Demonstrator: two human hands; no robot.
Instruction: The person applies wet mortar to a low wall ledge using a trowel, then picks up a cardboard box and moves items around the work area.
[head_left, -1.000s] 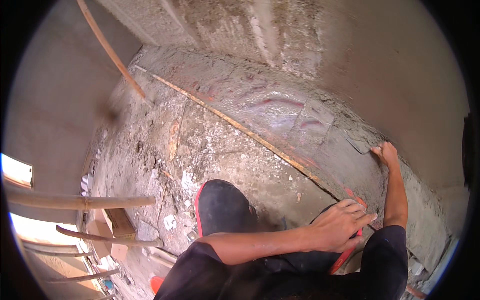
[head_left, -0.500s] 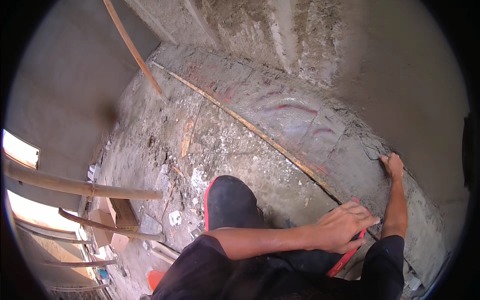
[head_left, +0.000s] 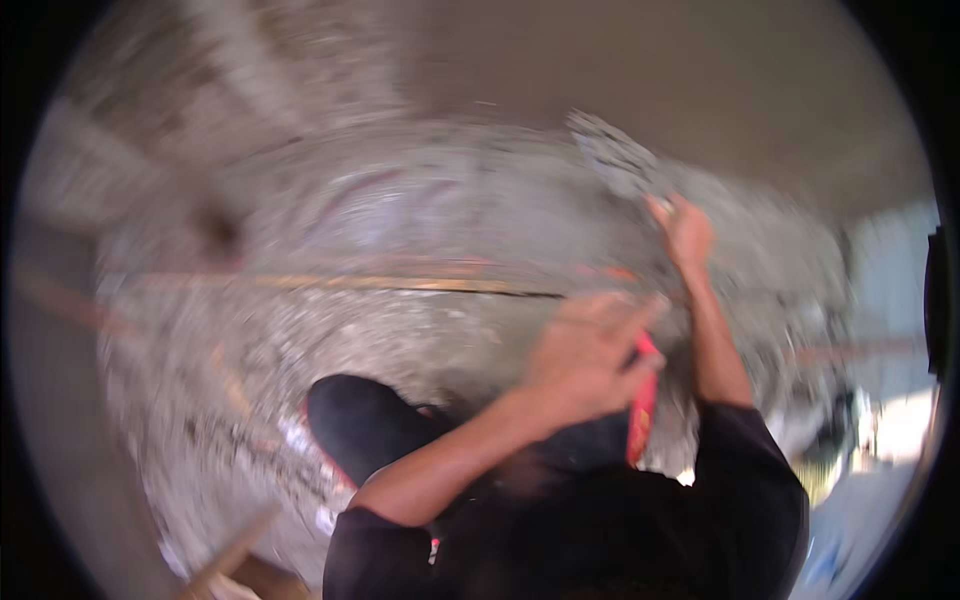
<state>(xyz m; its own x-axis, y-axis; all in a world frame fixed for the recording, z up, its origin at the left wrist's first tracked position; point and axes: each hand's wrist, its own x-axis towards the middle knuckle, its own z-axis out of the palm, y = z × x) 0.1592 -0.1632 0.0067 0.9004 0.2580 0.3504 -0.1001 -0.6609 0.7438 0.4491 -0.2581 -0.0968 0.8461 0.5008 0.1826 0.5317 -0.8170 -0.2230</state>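
Note:
My right hand (head_left: pixel 686 235) is closed round what looks like the handle of a trowel (head_left: pixel 615 155). Its grey, mortar-smeared blade reaches up and left toward the foot of the wall, over the wet cement strip (head_left: pixel 520 210). Blur hides whether the blade touches the surface. Lower and nearer to me, my left hand (head_left: pixel 590 355) lies over my knee beside a red trouser stripe, fingers loosely stretched and nothing seen in them.
A long, narrow wooden strip (head_left: pixel 390 283) borders the wet cement on my side. Rough floor with rubble (head_left: pixel 240 420) spreads to the left, around my dark shoe (head_left: pixel 365 425). The plastered wall (head_left: pixel 640 60) rises beyond. A wooden pole (head_left: pixel 235 545) shows at lower left.
The whole view has swung to the right and blurred. My right hand has come up away from the cement edge, and the trowel blade now shows more plainly. My left hand stays by the knee.

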